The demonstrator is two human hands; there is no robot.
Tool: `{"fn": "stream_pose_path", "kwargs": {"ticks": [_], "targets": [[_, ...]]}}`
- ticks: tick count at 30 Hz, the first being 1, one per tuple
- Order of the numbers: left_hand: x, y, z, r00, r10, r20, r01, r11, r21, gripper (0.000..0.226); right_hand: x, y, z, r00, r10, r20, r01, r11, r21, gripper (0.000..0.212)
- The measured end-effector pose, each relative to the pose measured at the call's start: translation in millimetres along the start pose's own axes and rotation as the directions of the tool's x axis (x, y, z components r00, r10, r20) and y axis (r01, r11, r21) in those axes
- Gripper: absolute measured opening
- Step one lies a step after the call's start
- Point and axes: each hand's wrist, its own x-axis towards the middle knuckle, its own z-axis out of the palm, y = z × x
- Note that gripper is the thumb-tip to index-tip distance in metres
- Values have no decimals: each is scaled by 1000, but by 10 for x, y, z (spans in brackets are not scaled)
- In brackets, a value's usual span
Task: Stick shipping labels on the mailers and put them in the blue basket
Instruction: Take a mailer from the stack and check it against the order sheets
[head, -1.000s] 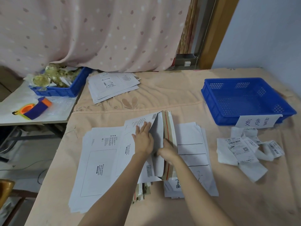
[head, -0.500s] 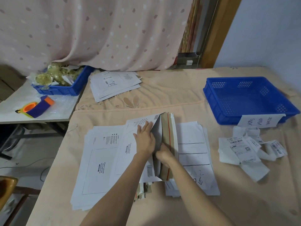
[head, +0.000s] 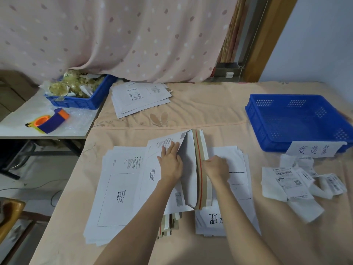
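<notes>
Mailers [head: 122, 188] lie in a fanned white stack at the near centre of the table [head: 210, 115], printed faces up, on a peach cloth. One raised mailer [head: 193, 169] stands on edge at the right side of that stack, its brown flap with a red strip turned upward. The left hand [head: 170, 163] lies flat, fingers extended, on the printed face just left of the raised mailer, pressing rather than gripping. The right hand [head: 216, 167] is on the right side of the raised mailer, fingers curled against its flap edge; whether it actually pinches the flap cannot be told. Beneath and right of that hand sits a second white stack [head: 238, 180] with ruled black lines and handwritten characters at its near end. Shipping labels [head: 292, 182] lie in a loose, curled heap at the right, well apart from both hands. The blue basket [head: 298, 119] stands at far right with a handwritten paper tag [head: 313, 149] on its near wall. Another stack of mailers [head: 139, 97] rests at far centre-left. A side table [head: 17, 127] at far left carries a blue bin [head: 84, 103] and an orange-and-purple tape dispenser [head: 49, 122].
</notes>
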Motion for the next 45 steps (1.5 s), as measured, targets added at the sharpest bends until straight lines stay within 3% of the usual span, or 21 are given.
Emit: {"fn": "stream_pose_path", "kwargs": {"ticks": [1,3,5,6,8,11,12,14,18,21,25,29,31,33,35,36,39,42,45], "targets": [[18,2,0,1000,0,-9,0,1000,-5,58,33,26,1,998,8,-56,-8,1000,-6,29],[47,-5,-3,1000,-5,-28,4,1000,-21,58,117,52,38,999,26,43,-31,994,109,41],[66,-6,13,1000,-23,-16,23,999,-26,56,180,39,93,977,-16,215,-38,968,248,23],[71,-2,33,1000,-30,10,30,999,-13,54,190,25,116,975,-39,221,-23,963,270,12],[105,-5,83,989,-32,142,33,999,0,53,208,-21,170,986,-77,147,27,949,314,11],[184,-63,77,906,-32,422,48,998,-27,52,236,-84,224,991,-86,104,50,950,307,21],[230,-101,57,896,-30,444,70,995,-74,47,262,-85,231,990,-93,101,61,957,284,20],[331,-175,4,923,-49,382,93,991,-99,49,307,-74,230,989,-107,102,76,960,270,19],[650,-216,-120,983,-68,173,48,992,118,60,353,-78,229,984,-108,143,60,951,303,28],[940,-194,-261,999,-14,43,7,990,142,70,390,-94,219,979,-117,167,52,936,348,28],[1247,-195,-423,997,-56,52,40,965,258,91,449,-143,166,961,-185,207,65,875,480,27],[1419,-217,-520,985,-162,56,143,958,249,83,535,-191,160,939,-271,210,126,842,524,27],[1442,-218,-549,984,-177,21,167,957,239,74,556,-166,202,956,-253,148,137,833,536,28],[1436,-242,-568,979,-203,-19,201,944,260,71,585,-81,253,988,-148,-50,155,903,400,42],[1420,-291,-599,969,-237,-64,245,935,257,70,565,64,254,971,10,-241,51,968,246,61],[1413,-316,-620,964,-253,-81,265,933,244,70,543,130,253,960,108,-260,-36,962,270,67],[1397,-343,-713,951,-294,-99,309,927,213,69,491,238,295,945,327,-30,-268,822,503,72],[1392,-327,-786,934,-342,-105,357,910,210,64,440,205,339,931,264,253,-364,734,573,67],[1384,-315,-869,921,-370,-122,385,913,137,60,405,146,386,925,179,335,-347,758,553,55]]}}
